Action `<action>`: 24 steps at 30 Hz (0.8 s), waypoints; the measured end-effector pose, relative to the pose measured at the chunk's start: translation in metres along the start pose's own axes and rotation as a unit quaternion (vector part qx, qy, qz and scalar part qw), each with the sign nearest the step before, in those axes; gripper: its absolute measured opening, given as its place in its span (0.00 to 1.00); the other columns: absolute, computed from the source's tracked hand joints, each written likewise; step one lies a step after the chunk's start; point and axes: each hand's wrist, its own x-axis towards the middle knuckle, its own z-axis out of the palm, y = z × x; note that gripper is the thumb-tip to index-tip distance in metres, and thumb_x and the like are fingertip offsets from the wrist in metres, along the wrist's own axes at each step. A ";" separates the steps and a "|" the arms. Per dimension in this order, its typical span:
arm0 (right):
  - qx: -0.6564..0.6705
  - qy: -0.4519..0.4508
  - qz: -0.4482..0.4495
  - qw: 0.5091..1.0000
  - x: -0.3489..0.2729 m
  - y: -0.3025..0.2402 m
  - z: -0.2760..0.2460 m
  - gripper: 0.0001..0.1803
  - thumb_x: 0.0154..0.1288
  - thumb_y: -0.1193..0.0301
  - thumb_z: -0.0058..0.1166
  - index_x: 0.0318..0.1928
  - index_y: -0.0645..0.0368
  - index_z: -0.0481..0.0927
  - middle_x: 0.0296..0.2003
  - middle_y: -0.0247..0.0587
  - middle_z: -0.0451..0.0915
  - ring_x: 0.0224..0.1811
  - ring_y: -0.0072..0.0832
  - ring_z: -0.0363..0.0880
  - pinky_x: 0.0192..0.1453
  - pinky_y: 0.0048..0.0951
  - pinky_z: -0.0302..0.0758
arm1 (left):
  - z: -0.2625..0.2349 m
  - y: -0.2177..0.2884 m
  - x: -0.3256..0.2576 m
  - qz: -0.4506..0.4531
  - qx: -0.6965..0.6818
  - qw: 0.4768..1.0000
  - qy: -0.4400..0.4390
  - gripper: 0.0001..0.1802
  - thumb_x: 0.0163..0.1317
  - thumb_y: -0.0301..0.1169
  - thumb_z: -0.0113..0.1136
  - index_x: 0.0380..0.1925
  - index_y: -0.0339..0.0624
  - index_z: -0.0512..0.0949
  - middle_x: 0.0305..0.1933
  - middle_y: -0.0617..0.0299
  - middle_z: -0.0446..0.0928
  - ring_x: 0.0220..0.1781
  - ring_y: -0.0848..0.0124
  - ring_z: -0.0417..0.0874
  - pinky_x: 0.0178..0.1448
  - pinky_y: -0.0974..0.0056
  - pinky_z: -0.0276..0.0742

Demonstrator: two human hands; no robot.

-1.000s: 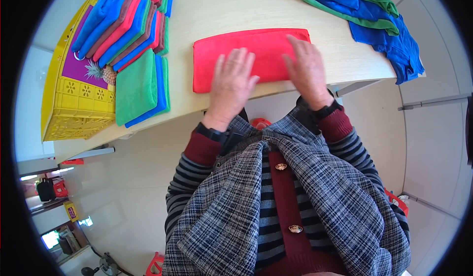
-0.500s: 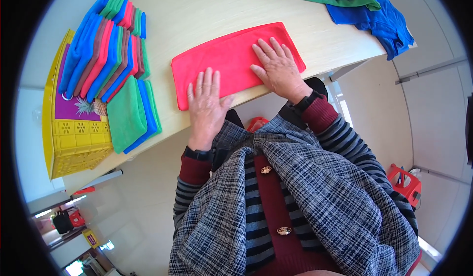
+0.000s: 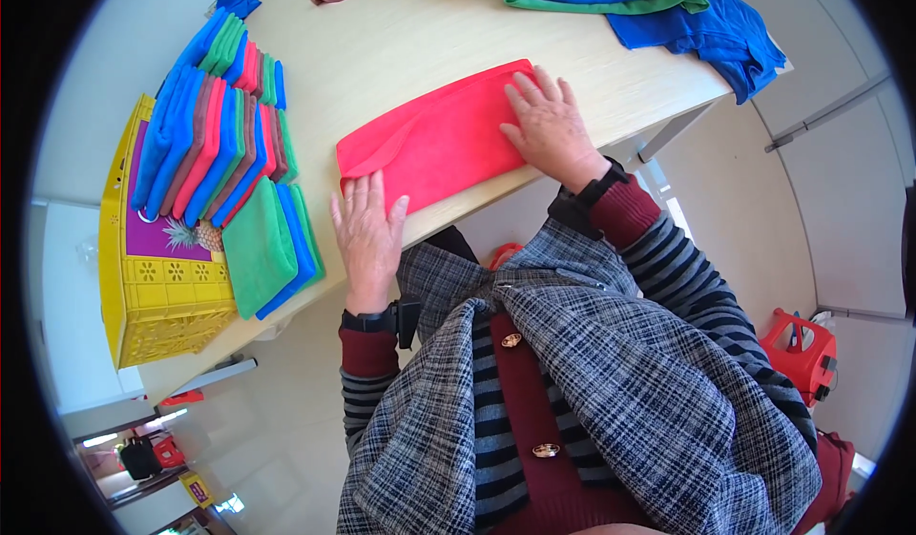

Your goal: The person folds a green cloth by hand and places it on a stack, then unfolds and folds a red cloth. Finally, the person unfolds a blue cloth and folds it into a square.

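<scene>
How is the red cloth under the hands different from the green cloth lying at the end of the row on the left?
The red cloth lies alone near the table edge with the left hand and right hand flat on it; the green cloth is untouched. The red cloth is a long folded strip, while the green cloth is shorter and tops a row of overlapping folded cloths. Both are plain, folded and lie flat on the table.

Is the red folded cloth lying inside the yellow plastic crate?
No, the red folded cloth lies flat on the pale wooden table under both hands, apart from the yellow plastic crate.
</scene>
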 end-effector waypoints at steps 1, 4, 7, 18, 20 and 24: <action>0.003 0.004 -0.003 1.000 0.003 -0.007 0.000 0.35 0.78 0.48 0.40 0.76 0.54 0.60 0.76 0.46 0.58 0.81 0.47 0.49 0.82 0.51 0.48 | -0.002 0.004 0.005 0.014 -0.026 0.999 -0.015 0.35 0.74 0.50 0.49 0.70 0.36 0.67 0.75 0.45 0.64 0.78 0.50 0.59 0.80 0.46 0.51; 0.091 -0.032 -0.093 0.991 0.013 -0.021 0.010 0.35 0.78 0.47 0.41 0.75 0.55 0.61 0.76 0.48 0.58 0.81 0.47 0.48 0.82 0.50 0.48 | 0.003 0.010 0.027 0.047 -0.082 0.995 -0.045 0.33 0.74 0.49 0.49 0.71 0.38 0.67 0.75 0.45 0.64 0.78 0.50 0.60 0.80 0.47 0.52; 0.092 -0.022 -0.081 0.992 0.022 -0.023 0.016 0.36 0.78 0.46 0.40 0.75 0.55 0.62 0.76 0.48 0.58 0.81 0.47 0.48 0.82 0.49 0.47 | 0.019 0.001 0.043 0.055 -0.081 0.994 -0.050 0.33 0.77 0.51 0.42 0.74 0.44 0.64 0.78 0.48 0.61 0.80 0.51 0.57 0.82 0.49 0.47; 0.079 0.059 -0.058 0.993 0.034 0.000 0.051 0.38 0.77 0.43 0.37 0.76 0.53 0.61 0.76 0.49 0.58 0.80 0.47 0.50 0.82 0.49 0.46 | 0.044 -0.024 0.062 0.008 -0.030 0.999 -0.037 0.36 0.74 0.57 0.44 0.75 0.52 0.62 0.81 0.51 0.53 0.83 0.50 0.48 0.81 0.37 0.43; 0.079 0.064 -0.050 0.994 0.034 0.001 0.051 0.38 0.77 0.42 0.36 0.76 0.53 0.61 0.76 0.48 0.58 0.80 0.47 0.50 0.83 0.48 0.46 | 0.044 -0.026 0.062 -0.008 -0.025 0.999 -0.044 0.37 0.74 0.58 0.43 0.76 0.53 0.60 0.82 0.52 0.52 0.84 0.51 0.46 0.80 0.36 0.42; 0.073 0.063 -0.039 0.995 0.032 0.002 0.050 0.38 0.77 0.42 0.36 0.76 0.53 0.61 0.76 0.48 0.58 0.80 0.46 0.51 0.82 0.48 0.47 | 0.042 -0.028 0.062 -0.030 -0.036 0.997 -0.060 0.38 0.73 0.60 0.43 0.77 0.56 0.58 0.83 0.52 0.49 0.84 0.50 0.43 0.79 0.33 0.41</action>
